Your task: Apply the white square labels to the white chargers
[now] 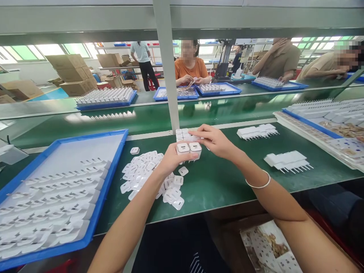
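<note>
My left hand [171, 159] is closed around the near end of a group of white charger blocks [183, 148], its thumb across their front. Two blocks face me with a slot in the end cover, and more blocks [182, 132] sit just behind them. Against the right side and top of this group, my right hand [216, 142] grips with bent fingers, its fingertips on the rear blocks. Below and left of my hands lies a loose heap of flat white end covers [142, 170], each with a small slot. One cover [183, 171] lies apart, close under the held blocks.
A blue-rimmed tray [98, 203] on the left carries rows of white blocks with metal pins. Two groups of pinned blocks [288, 161] [257, 131] lie to the right. A grey post [166, 68] rises ahead. Co-workers sit across the green conveyor [142, 119].
</note>
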A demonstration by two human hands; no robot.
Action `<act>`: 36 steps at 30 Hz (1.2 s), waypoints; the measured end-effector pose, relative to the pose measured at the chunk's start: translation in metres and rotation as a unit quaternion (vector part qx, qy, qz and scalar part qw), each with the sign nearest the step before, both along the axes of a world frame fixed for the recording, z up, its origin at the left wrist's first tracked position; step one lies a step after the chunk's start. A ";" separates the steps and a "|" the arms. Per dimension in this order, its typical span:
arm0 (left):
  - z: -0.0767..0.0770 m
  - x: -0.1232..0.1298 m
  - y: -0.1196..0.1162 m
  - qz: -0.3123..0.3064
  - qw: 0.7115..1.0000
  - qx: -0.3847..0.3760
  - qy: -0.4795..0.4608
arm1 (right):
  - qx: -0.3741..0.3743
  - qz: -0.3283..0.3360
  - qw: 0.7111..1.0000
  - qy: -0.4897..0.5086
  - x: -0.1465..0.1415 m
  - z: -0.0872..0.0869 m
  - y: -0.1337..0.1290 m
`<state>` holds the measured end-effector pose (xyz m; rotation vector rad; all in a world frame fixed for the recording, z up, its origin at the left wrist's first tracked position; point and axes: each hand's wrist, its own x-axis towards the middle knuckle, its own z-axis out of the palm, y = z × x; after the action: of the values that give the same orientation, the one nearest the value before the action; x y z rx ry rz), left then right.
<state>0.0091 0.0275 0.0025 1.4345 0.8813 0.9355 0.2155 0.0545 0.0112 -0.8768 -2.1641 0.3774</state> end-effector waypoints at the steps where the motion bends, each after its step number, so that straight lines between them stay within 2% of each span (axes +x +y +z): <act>1: -0.001 0.000 0.001 0.008 1.000 0.004 0.011 | 0.004 -0.012 1.000 0.007 0.002 -0.001 0.000; 4: -0.003 -0.001 0.002 0.029 0.999 0.016 0.030 | -0.002 -0.071 0.996 0.058 0.008 0.001 0.000; 6: -0.004 0.000 0.002 0.045 0.998 0.043 0.034 | -0.039 -0.099 0.986 0.128 0.011 0.004 -0.001; 10: -0.005 0.002 0.000 0.101 0.979 0.163 0.075 | -0.158 -0.093 0.948 0.262 0.010 0.006 -0.004; 12: -0.006 0.004 -0.001 0.124 0.960 0.232 0.100 | -0.198 -0.081 0.936 0.279 0.009 0.005 -0.006; 14: -0.008 0.004 -0.001 0.141 0.939 0.291 0.118 | -0.213 -0.088 0.939 0.255 0.007 0.004 -0.009; 17: -0.012 0.005 -0.001 0.151 0.910 0.359 0.141 | -0.169 -0.119 0.955 0.212 0.005 0.004 -0.014; 21: -0.015 0.007 -0.001 0.189 0.860 0.458 0.121 | -0.041 -0.122 0.971 0.200 0.003 0.007 -0.023; 23: -0.013 0.008 -0.002 0.202 0.843 0.488 0.104 | -0.033 -0.097 0.969 0.225 0.003 0.008 -0.028; 26: -0.009 0.008 -0.007 0.195 0.833 0.509 0.101 | -0.129 0.010 0.947 0.293 0.002 0.009 -0.035; 29: -0.006 0.008 -0.010 0.176 0.829 0.520 0.104 | -0.212 0.100 0.924 0.303 0.001 0.008 -0.042; 36: -0.005 0.009 -0.009 0.154 0.833 0.522 0.098 | -0.228 0.115 0.912 0.321 -0.001 0.006 -0.047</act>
<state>0.0182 0.0181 -0.0029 2.3889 0.7734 1.6863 0.2150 0.0071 0.0176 -0.6106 -1.5734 1.1533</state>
